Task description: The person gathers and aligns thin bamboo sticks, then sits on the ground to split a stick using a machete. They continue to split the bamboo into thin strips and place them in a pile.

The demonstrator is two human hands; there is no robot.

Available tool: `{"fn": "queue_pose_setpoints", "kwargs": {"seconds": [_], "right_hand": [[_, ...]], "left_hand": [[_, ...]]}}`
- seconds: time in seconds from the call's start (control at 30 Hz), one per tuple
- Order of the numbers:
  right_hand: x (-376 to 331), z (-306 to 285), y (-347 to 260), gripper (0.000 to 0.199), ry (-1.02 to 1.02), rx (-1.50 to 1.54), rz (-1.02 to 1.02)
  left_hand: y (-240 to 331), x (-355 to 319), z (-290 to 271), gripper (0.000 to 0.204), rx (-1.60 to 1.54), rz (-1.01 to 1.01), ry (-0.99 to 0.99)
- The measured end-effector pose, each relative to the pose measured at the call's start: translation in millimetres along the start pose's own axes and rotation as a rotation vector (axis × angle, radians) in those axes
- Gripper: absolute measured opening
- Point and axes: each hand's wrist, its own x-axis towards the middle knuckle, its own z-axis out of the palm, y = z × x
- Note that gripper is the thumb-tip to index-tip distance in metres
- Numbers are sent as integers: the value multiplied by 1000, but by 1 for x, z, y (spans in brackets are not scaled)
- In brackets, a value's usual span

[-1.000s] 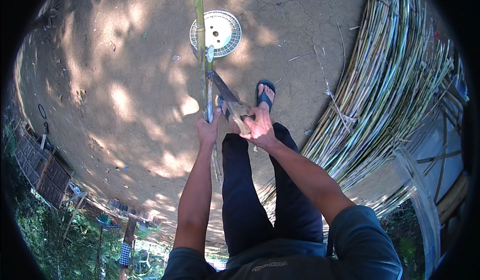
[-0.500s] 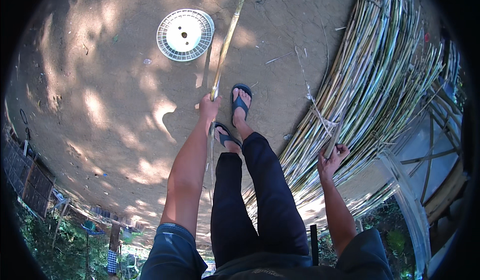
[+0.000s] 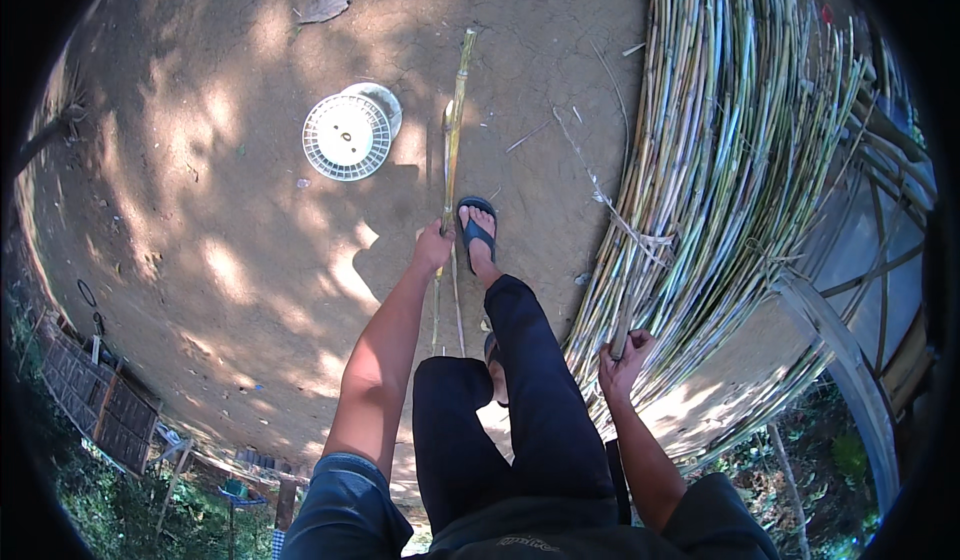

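Observation:
My left hand grips the lower part of a long thin bamboo pole, which runs away from me over the bare earth, just left of my forward foot in a blue sandal. My right hand is low at my right side, at the edge of a big stack of bamboo canes. It is closed on a short flat blade-like tool that points up against the canes. My legs in dark trousers fill the space between my arms.
A white round plastic spool lies on the dirt left of the pole. A dry leaf lies farther off. Curved bamboo frames stand at the right, and a fence with greenery at the lower left.
Both hands were together on the pole a second ago. My right hand has since dropped with the tool to the cane stack, while my left hand keeps the pole, now leaning further away.

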Motion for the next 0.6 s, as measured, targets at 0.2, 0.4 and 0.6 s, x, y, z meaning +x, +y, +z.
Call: {"fn": "queue_pose_setpoints", "kwargs": {"seconds": [0.2, 0.4, 0.6], "right_hand": [[-18, -44, -35, 23, -4, -49, -102], [-49, -87, -38, 35, 3, -18, 28], [-68, -97, -39, 35, 30, -191, 75]], "left_hand": [[74, -63, -40, 61, 478, -86, -256], [159, -138, -167, 48, -24, 376, -39], [206, -246, -344, 30, -305, 125, 581]]}}
